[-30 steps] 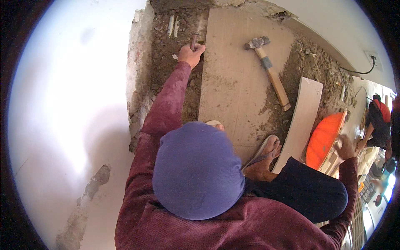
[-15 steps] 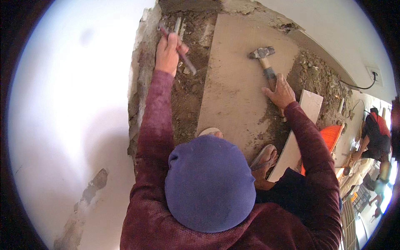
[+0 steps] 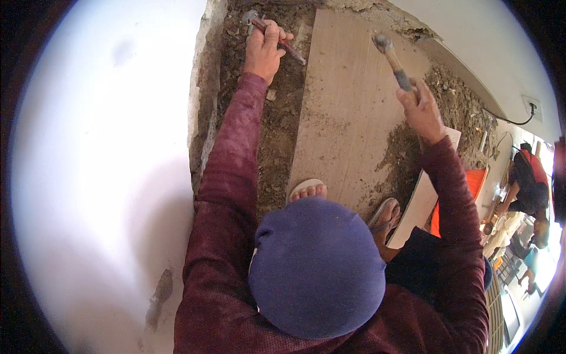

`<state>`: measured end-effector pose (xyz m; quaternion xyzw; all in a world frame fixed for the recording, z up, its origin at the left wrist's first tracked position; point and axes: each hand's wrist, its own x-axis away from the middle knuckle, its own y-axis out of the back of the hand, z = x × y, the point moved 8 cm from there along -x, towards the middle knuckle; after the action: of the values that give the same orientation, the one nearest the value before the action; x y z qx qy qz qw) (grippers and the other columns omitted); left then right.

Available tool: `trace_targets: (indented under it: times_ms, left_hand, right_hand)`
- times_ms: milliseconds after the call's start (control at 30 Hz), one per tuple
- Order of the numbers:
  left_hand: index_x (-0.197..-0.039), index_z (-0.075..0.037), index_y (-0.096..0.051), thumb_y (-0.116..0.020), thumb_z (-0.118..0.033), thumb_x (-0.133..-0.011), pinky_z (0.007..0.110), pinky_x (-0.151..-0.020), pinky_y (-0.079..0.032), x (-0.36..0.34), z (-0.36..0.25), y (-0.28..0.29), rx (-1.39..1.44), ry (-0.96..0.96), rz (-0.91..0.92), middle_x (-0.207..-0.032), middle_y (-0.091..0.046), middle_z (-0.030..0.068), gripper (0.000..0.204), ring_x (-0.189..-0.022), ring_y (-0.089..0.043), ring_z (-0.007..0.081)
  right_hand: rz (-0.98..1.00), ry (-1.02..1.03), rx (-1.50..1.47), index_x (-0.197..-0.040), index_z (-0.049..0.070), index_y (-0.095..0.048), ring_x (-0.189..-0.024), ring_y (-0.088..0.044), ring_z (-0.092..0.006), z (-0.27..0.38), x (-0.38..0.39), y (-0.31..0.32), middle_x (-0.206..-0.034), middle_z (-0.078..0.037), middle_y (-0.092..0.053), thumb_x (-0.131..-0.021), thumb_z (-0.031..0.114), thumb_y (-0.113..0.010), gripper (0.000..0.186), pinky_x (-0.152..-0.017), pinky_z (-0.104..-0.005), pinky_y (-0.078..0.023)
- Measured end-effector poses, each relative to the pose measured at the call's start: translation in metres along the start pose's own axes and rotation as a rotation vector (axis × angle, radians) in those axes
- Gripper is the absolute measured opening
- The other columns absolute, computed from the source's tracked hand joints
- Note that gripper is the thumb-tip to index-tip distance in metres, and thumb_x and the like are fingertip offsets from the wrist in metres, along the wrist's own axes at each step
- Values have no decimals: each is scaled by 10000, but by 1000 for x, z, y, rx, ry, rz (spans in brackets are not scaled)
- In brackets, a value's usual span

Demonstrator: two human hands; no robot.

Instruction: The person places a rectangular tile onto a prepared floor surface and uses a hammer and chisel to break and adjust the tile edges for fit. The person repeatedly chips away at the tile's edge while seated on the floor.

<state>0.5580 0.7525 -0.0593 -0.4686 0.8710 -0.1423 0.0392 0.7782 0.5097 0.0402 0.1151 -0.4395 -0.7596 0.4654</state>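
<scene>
My left hand [image 3: 262, 56] is closed around a reddish metal chisel [image 3: 296, 56], held slantwise over the strip of broken soil and rubble [image 3: 277, 118] beside the left wall. Something grey and rounded lies at the chisel's far-left end; I cannot make out whether it belongs to it. Gripped in my right hand [image 3: 425, 115] is a hammer [image 3: 396, 64] with a wooden handle and a dark wrap. Its head points away from me, raised over a large brown, dusty slab [image 3: 339, 106]. My sandalled feet [image 3: 309, 189] are at the slab's near end.
White wall [image 3: 106, 147] rises close on the left. To the right are more rubble [image 3: 451, 97], a pale narrow board [image 3: 415, 212], an orange sheet-like thing [image 3: 475, 183] and a socket with a black cable [image 3: 522, 123]. Another person [image 3: 529, 183] crouches at the far right.
My left hand has moved away from me and rightward with the chisel. My right hand has lifted the hammer farther out and to the right, its head now turned.
</scene>
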Motion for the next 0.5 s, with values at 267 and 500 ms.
trace_targets:
  times_ms: [267,500]
  left_hand:
    - [-869,-152,-436,-473,-477,-931,461,-811,-434,0,3,12,16,33,123,-878,-482,-13,333,-923,-552,171]
    - [-828,-147,-418,-508,-560,-887,427,-826,-438,-1,10,0,62,31,163,-833,-452,-7,427,-884,-526,175]
  right_hand:
    - [228,133,-450,-1121,6,-489,-484,-435,-64,161,-27,14,-661,4,-475,-916,262,-551,334,-426,-223,-364]
    - [220,481,61,-1041,-35,-503,-542,-557,-157,272,-29,29,-689,-93,-543,-949,390,-478,436,-446,-292,-449]
